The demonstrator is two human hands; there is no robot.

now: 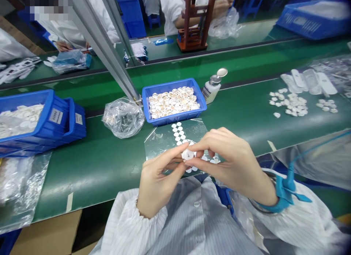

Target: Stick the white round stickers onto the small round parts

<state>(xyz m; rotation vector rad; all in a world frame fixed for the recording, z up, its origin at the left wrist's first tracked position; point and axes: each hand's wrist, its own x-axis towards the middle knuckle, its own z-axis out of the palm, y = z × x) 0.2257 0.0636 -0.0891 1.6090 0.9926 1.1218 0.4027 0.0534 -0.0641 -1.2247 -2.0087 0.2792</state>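
Between the fingertips of both hands is a small round white plastic piece (188, 155) with a tiny mark at its centre. My left hand (161, 176) pinches it from the left, and my right hand (229, 162) grips it from the right. Beneath them a clear plastic sheet (156, 140) lies on the green bench, bearing rows of white round stickers (178, 133), partly hidden by my hands. Just beyond the sheet stands a blue tray (174, 120) full of small round pieces, white and tan. A blue wrist strap (283, 194) with a cord circles my right wrist.
A white bottle (211, 91) with its metal lid raised stands beside the tray. Left are a crumpled clear bag (123, 118) and blue bins (59, 118). Small white parts (296, 104) lie in piles at right. Co-workers sit across a raised divider with a metal post (106, 46).
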